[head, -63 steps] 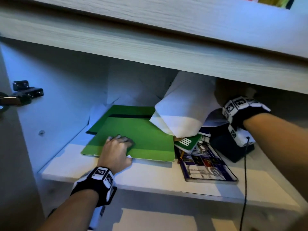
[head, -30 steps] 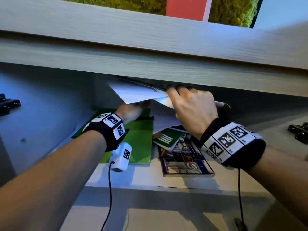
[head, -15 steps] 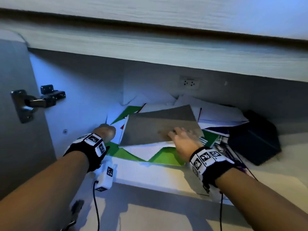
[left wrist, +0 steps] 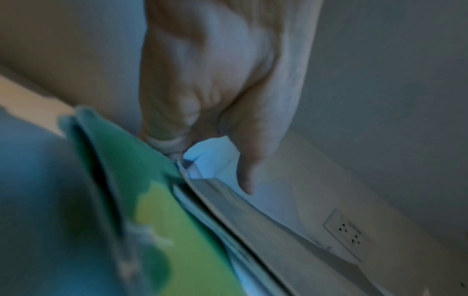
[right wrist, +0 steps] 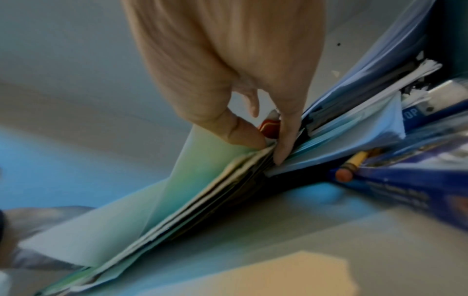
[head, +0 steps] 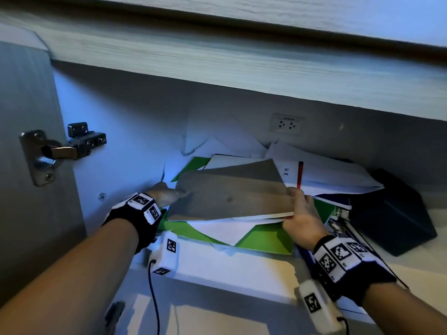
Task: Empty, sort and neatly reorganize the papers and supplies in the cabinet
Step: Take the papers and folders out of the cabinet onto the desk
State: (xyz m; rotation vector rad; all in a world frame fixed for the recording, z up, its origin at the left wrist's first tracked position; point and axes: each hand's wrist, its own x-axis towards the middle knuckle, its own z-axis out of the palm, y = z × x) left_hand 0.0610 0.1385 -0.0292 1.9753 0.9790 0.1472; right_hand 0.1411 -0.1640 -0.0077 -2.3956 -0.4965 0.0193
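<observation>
A stack of papers with a grey top sheet (head: 229, 194) lies tilted on a green folder (head: 266, 240) on the cabinet shelf (head: 217, 264). My left hand (head: 174, 193) holds the stack's left edge; in the left wrist view the thumb (left wrist: 248, 180) rests on top and the curled fingers (left wrist: 164, 144) go under it. My right hand (head: 295, 201) grips the right edge, where the thumb (right wrist: 243, 136) and a finger (right wrist: 286, 140) pinch the stack (right wrist: 177, 210). More white papers (head: 326, 175) are heaped behind.
A dark blue box (head: 396, 213) stands at the right, with a magazine (head: 343, 226) and a pencil (right wrist: 354, 162) beside my right hand. The open door (head: 24, 93) and its hinge (head: 60, 148) are on the left. A wall socket (head: 286, 124) sits in the back panel.
My right hand slid from lying flat on the grey sheet to gripping the stack's right edge. My left hand has moved in to hold the left edge.
</observation>
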